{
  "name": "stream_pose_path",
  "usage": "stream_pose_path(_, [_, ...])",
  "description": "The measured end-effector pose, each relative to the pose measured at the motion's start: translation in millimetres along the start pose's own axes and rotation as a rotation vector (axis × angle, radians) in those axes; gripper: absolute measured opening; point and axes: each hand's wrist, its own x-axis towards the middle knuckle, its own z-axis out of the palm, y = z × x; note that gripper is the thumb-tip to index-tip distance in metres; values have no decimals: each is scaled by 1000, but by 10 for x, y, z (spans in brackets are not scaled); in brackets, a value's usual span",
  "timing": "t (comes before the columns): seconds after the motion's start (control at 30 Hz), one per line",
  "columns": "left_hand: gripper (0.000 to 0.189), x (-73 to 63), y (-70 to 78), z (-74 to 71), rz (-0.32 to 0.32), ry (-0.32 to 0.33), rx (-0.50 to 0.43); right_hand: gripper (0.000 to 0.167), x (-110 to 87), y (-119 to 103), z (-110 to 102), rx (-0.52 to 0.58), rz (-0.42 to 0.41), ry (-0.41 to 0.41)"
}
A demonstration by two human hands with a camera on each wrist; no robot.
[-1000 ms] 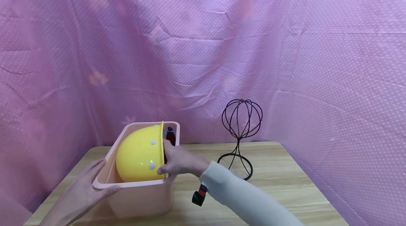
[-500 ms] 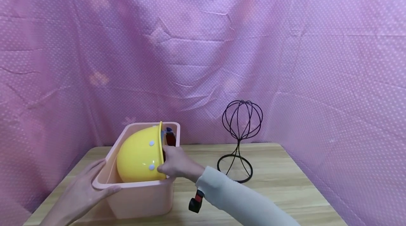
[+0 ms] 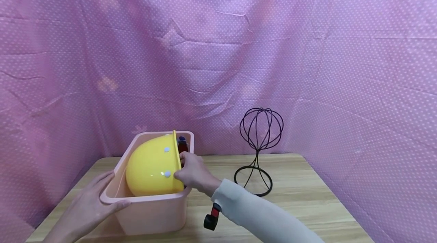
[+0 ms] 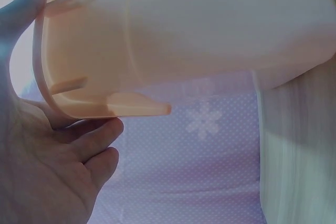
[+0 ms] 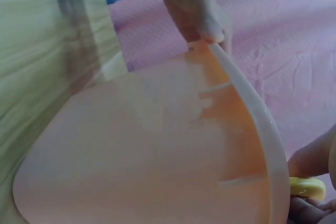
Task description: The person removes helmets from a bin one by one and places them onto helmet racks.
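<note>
A yellow hard hat (image 3: 148, 171) with white studs lies on its side in a pale pink plastic bin (image 3: 151, 216), its opening toward the right. My right hand (image 3: 195, 173) pinches the hat's brim, thumb on the outer shell and fingers inside; the right wrist view catches a bit of the yellow brim (image 5: 307, 188) between the digits. At the bin's near left corner my left hand (image 3: 83, 205) grips the rim, and the left wrist view has the fingers (image 4: 100, 142) curled beneath it. Something dark with blue parts (image 3: 182, 144), partly hidden, shows beside the hat's opening.
A black wire stand (image 3: 261, 129) with a round cage top and ring base is on the wooden table (image 3: 300, 197), right of the bin. Purple dotted cloth (image 3: 218, 65) hangs behind and along both sides. A black wrist device (image 3: 211, 218) sits below my right sleeve.
My right hand and the hat's brim shift slightly left, then back to the right, and the hat turns a little. The left hand, bin and stand stay in place.
</note>
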Motion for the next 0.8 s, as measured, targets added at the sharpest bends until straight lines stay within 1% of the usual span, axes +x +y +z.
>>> stream_pose_path(0.13, [101, -16, 10, -7, 9, 3, 0, 36, 48, 39, -26, 122, 23, 31])
stream_pose_path(0.37, [101, -22, 19, -20, 11, 5, 15, 35, 104, 44, -76, 333, 102, 54])
stream_pose_path(0.43, [101, -20, 15, -20, 11, 0, 14, 35, 112, 39, -85, 366, 124, 58])
stream_pose_path(0.53, [100, -15, 8, -19, 15, -5, 14, 34, 111, 26, -93, 384, 146, 73])
stream_pose_path(0.67, [100, -11, 4, -26, 18, -1, 19, 35, 103, 15, -87, 407, 153, 77])
stream_pose_path(0.8, [99, -1, 8, -47, 21, 3, 31, 35, 101, 16, -94, 460, 154, 90])
